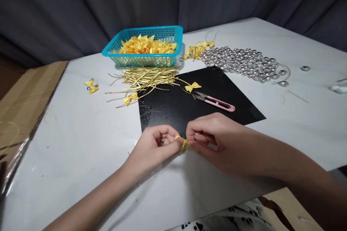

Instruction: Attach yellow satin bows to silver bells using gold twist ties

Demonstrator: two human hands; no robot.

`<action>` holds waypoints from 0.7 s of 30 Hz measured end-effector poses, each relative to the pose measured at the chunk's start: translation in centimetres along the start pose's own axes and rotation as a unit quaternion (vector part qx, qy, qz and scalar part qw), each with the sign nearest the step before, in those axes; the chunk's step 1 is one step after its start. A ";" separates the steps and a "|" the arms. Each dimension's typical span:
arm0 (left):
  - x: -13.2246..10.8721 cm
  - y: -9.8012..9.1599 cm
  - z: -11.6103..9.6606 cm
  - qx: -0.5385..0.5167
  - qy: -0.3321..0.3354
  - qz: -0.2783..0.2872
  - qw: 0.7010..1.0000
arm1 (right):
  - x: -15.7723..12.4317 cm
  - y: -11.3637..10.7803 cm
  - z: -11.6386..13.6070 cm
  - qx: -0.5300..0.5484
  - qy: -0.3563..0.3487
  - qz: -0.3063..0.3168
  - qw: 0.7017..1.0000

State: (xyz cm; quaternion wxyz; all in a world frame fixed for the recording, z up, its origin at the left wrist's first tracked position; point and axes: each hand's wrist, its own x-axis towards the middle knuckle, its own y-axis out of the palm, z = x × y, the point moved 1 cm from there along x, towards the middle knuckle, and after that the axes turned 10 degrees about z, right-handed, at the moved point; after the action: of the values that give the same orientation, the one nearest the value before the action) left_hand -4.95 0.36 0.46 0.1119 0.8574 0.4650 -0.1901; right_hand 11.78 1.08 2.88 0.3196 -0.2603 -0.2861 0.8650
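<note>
Two bare hands work at the near edge of a black mat [173,113], the left hand [157,148] and right hand [214,139] pinching a small yellow piece [184,145] between thumbs and fingertips, the other fingers curled in. The piece, just above the mat's near edge, is glossy and bunched narrow at the middle, with thin gold-toned bands crossing it; its full shape is hidden by the fingertips. On the mat, pink snips [217,103] lie toward the right, blades parted, and a yellow bow [193,86] sits toward the far side. A second bow [131,98] rests by the mat's left corner, and a beaded bow [91,86] lies well left of it. Gold ties [151,77] are heaped along the mat's far left edge, some ends straying over it. Beyond them stands a blue basket [173,57] of yellow bows [146,46]. Past the mat's far corner are a bow cluster [195,51] and, spreading right, silver beads [241,61].
</note>
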 end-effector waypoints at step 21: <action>0.2 -0.1 0.0 -0.022 0.001 -0.017 1.000 | 0.1 0.6 -0.3 0.045 0.000 -0.068 0.997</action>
State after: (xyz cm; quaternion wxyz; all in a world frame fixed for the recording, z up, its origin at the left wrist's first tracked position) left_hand -4.88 0.57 0.32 0.1269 0.8467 0.4840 -0.1807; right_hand 11.68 0.87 2.22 0.3893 -0.2259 -0.2642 0.8530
